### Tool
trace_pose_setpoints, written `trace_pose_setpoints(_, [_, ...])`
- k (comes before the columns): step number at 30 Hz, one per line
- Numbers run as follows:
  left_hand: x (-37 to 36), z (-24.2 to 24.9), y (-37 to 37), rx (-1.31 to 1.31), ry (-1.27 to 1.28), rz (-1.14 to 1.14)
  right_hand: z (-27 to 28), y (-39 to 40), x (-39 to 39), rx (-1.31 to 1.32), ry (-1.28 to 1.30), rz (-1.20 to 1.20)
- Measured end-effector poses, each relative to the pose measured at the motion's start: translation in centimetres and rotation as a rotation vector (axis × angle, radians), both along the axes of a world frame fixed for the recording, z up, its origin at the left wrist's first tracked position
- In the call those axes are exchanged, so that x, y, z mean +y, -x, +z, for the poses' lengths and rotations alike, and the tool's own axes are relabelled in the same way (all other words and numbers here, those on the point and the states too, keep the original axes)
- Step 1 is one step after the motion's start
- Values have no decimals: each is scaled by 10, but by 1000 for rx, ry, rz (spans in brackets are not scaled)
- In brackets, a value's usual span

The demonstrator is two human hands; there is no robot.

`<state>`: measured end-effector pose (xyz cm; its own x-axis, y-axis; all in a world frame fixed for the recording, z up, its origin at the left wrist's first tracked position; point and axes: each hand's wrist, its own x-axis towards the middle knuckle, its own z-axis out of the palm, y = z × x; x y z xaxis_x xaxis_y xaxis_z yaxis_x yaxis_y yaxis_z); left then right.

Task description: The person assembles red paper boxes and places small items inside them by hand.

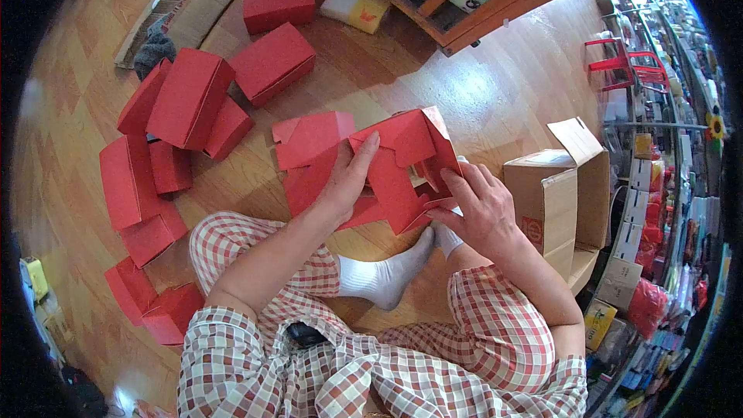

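Many red boxes (190,97) already lie folded on the wooden floor (364,85) to the person's left, near a dozen by my judgement; one half-folded red box (395,166) is in hand above the knees. The left hand (348,178) presses flat against its side panel; the right hand (480,205) pinches a flap (fingers curled on the edge). A brown carton (561,193) stands open at the right; how many blanks remain, I cannot tell.

Noting bare wood floor (433,85) lying open just beyond the half-folded red box (395,170). Finished red boxes (186,101) are crowding the left side and running near along it. Open brown carton (561,193) is blocking the right. Wooden frame (495,8) is closing off the far side.
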<state>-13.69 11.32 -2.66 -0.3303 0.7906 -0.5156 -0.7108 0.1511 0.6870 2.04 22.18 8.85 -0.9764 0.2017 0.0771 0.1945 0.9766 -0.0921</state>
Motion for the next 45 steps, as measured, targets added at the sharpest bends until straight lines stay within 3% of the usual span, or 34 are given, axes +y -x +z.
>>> trace_pose_setpoints(7, [5,-11,1,-28,-101,-101,10,-11,8,4,120,21])
trace_pose_setpoints(12, [4,-5,4,92,-68,-152,3,-24,12,-42,153,-7])
trace_pose_setpoints(16, [2,-26,-9,86,-93,-116,-5,-20,11,8,48,39])
trace_pose_setpoints(18, [-1,-8,-13,-101,-59,-112,-8,-14,5,27,-14,35])
trace_pose_setpoints(21, [-4,11,-11,-158,21,-136,-13,-7,1,81,-94,60])
trace_pose_setpoints(27, [-7,-8,-19,-236,-124,-68,-11,-6,-5,3,104,-4])
trace_pose_setpoints(31, [-6,-4,-23,-219,-144,1,-20,-5,3,141,223,-6])
trace_pose_setpoints(34, [-6,-4,-26,11,-220,47,-29,-8,6,206,256,-83])
trace_pose_setpoints(40, [-9,5,-29,151,-321,11,-35,-8,0,279,583,-474])
trace_pose_setpoints(45, [-9,-1,-31,212,-324,-11,-38,-10,5,46,614,-480])
